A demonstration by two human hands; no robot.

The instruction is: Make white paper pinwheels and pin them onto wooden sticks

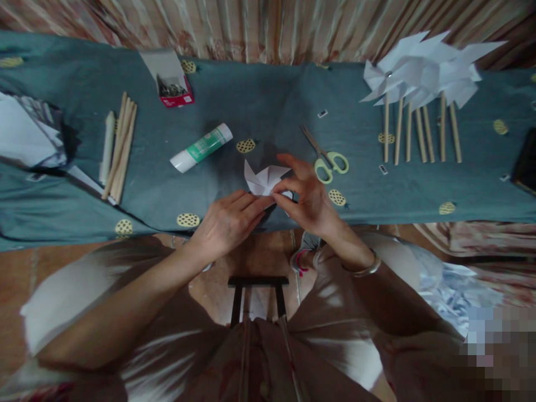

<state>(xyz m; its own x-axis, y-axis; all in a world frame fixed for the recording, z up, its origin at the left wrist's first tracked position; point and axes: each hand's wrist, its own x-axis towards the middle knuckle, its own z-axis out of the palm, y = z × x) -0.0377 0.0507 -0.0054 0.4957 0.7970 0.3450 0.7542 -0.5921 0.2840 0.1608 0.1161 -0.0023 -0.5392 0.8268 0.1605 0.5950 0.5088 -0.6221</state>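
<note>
A small white folded paper piece [263, 180], shaped like pinwheel blades, lies near the front edge of a table covered in grey-green cloth [268, 111]. My left hand [228, 223] pinches its lower corner with fingers pressed together. My right hand [307, 198] pinches the paper's right side between thumb and fingers, the other fingers curled above it. Both hands meet at the paper's front corner.
Green-handled scissors [329, 159] lie just right of the paper, a glue stick [201, 147] to its left. Wooden sticks [120, 146] and a white paper stack [25, 134] sit far left, a red pin box [173, 84] at the back, finished pinwheels [419, 84] at right.
</note>
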